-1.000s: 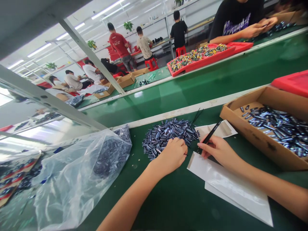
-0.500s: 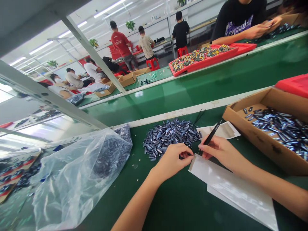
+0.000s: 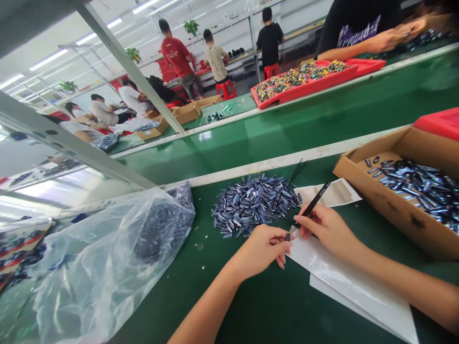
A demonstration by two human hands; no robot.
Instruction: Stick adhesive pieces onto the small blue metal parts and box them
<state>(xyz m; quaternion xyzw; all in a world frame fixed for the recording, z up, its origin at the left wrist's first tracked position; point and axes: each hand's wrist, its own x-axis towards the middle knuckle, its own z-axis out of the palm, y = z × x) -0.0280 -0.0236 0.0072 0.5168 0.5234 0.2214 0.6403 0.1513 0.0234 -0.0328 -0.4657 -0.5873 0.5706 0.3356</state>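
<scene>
Between the thumb and fingers of my left hand (image 3: 263, 251) is a small dark plastic piece (image 3: 288, 237), like those heaped beside it. My right hand (image 3: 328, 227) grips black tweezers (image 3: 315, 200) like a pen, their tips pointing down near the left fingertips. Under the right hand and forearm lie white sheets (image 3: 344, 265), seemingly glossy backing paper. A pile of dark bluish pieces (image 3: 253, 203) sits just beyond my left hand. Behind the tweezers rests a smaller pale sheet (image 3: 340, 193) with one dark piece on its left end.
A cardboard box (image 3: 390, 198) of shiny dark pieces stands at right, a red tray (image 3: 439, 124) behind it. At left lies a clear plastic bag (image 3: 93, 267) holding more pieces. Across the green bench (image 3: 222, 153), a co-worker (image 3: 358, 38) sits by a red tray of colourful parts (image 3: 301, 88).
My left hand has turned and lowered slightly, so the dark piece now shows at its fingertips. The tweezers stay in my right hand near the sheet's edge. The view has shifted slightly.
</scene>
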